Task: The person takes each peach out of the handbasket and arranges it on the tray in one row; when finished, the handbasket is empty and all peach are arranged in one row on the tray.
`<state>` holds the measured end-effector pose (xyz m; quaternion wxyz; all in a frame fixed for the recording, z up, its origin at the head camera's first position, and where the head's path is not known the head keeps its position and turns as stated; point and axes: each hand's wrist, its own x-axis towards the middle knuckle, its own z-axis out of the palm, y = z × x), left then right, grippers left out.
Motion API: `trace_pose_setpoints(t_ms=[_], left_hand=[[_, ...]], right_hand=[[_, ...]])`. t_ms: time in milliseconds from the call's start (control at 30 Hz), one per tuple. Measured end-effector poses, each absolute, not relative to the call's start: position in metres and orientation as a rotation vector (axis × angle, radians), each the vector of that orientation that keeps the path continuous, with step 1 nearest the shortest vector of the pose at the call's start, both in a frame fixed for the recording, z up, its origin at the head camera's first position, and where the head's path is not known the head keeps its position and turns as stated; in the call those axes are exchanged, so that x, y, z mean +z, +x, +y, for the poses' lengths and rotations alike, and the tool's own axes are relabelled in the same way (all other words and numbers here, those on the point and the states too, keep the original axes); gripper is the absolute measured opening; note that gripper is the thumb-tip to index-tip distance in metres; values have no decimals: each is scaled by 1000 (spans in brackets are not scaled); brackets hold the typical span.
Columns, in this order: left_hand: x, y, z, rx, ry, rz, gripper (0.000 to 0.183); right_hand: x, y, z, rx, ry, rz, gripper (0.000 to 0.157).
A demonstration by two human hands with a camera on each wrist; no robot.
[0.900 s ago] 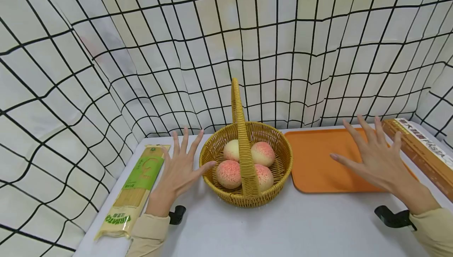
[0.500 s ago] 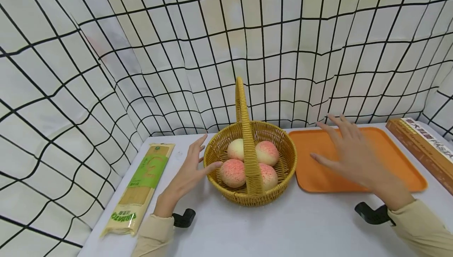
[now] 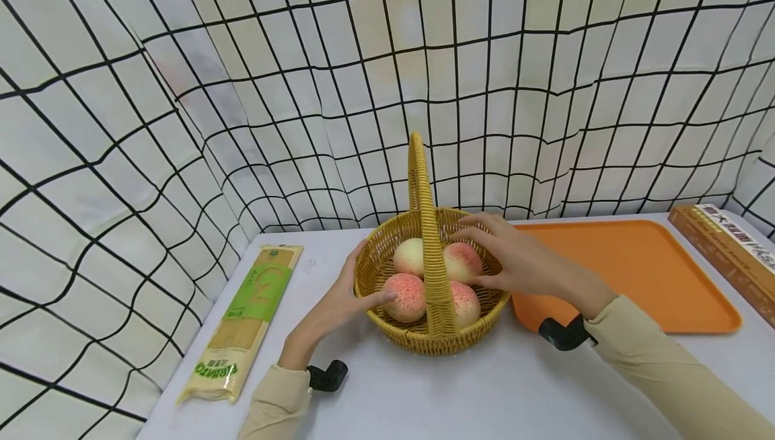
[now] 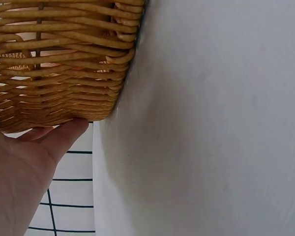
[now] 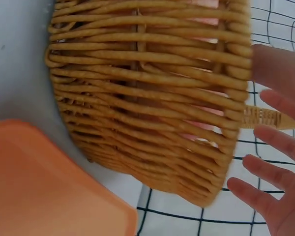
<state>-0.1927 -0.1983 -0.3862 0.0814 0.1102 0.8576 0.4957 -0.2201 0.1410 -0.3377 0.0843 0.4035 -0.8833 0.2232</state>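
Observation:
A yellow wicker basket [image 3: 387,332] with a tall arched handle stands on the white table, holding several cream-and-pink peaches. My left hand [image 3: 336,309] is at its left side, thumb over the rim near the front-left peach [image 3: 404,297]. In the left wrist view, the fingers of that left hand [image 4: 19,167] lie against the outer wicker wall. My right hand [image 3: 523,262] reaches over the right rim, fingers spread around the back-right peach [image 3: 463,262]; whether they touch it I cannot tell. The right wrist view shows the right hand's fingers [image 5: 273,172] apart, beyond the rim.
An orange tray [image 3: 636,272] lies right of the basket, partly under my right forearm. Beyond it is a long brown box [image 3: 720,251]. At the left lies a green-labelled pack of noodles [image 3: 245,319]. Black netting over white cloth [image 3: 363,90] walls the table's back and sides.
My right hand has moved left from above the orange tray to over the basket. My left hand has turned and come in against the basket's left side. The peaches stay in place.

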Motion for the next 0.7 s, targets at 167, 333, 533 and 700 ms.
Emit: trace_pose_setpoints(t_ms=[167, 333, 533, 700], left_hand=[[-386, -193, -198, 1468, 302, 2554, 119], [-384, -194, -198, 1439, 297, 2546, 119], [-384, -196, -199, 1430, 296, 2540, 119], [-384, -196, -199, 1423, 289, 2543, 121]], right_hand=[[-344, -231, 134, 709, 1292, -2688, 60], [-349, -237, 129, 701, 1353, -2729, 57], [-352, -242, 122, 697, 1392, -2718, 51], [-353, -247, 115, 618, 1419, -2692, 49]])
